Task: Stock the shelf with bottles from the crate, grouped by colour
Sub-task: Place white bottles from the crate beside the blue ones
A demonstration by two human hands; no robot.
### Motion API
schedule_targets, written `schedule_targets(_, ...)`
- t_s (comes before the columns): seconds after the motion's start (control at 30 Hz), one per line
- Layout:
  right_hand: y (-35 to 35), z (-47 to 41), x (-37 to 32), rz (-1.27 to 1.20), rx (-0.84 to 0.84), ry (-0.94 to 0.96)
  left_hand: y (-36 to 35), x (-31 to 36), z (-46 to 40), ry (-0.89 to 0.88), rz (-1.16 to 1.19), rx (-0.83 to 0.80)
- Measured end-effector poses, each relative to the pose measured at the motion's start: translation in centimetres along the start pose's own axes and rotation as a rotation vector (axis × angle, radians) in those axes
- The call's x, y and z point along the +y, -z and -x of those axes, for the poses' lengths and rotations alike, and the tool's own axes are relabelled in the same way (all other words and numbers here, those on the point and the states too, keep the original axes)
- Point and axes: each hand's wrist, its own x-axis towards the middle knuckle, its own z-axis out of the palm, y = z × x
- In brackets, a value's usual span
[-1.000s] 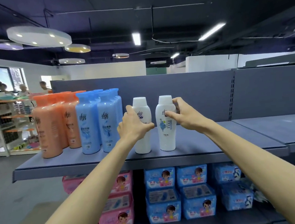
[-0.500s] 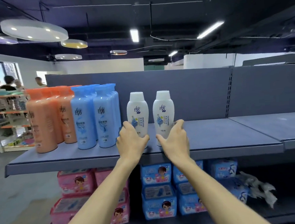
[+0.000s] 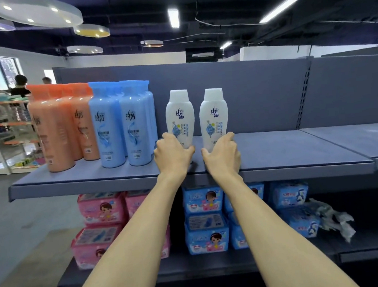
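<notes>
So far the shelf [image 3: 276,156] carries orange bottles [image 3: 52,132], blue bottles [image 3: 122,126] and two white bottles [image 3: 180,119], grouped by colour. Left hand [image 3: 173,155] and right hand [image 3: 222,154] curl their fingers around the white bases. Crate is unseen, so the remainder is unknown.

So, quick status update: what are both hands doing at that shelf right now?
Left hand grips left white bottle at its base. Right hand grips right white bottle likewise. Both upright on shelf, beside blue bottles. Nothing in the way.
</notes>
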Motion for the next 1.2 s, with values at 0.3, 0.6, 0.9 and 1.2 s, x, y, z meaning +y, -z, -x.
schedule_targets(0.3,-1.3,-4.7,-0.2,-0.053,-0.087,-0.056,-3.8,0.1,-5.4,0.079,-0.003,-0.035)
schedule_targets(0.6,-3.3,-7.8,0.7,-0.078,-0.102,-0.028,-8.3,-0.3,-11.8,0.152,-0.006,-0.029)
schedule_targets(0.9,-4.0,-8.7,1.6,-0.072,-0.098,0.012,-10.5,-0.7,-15.3,0.184,-0.031,-0.028)
schedule_targets(1.2,-4.2,-8.9,1.8,-0.054,-0.093,0.040,-10.5,-0.9,-15.3,0.223,-0.027,-0.076)
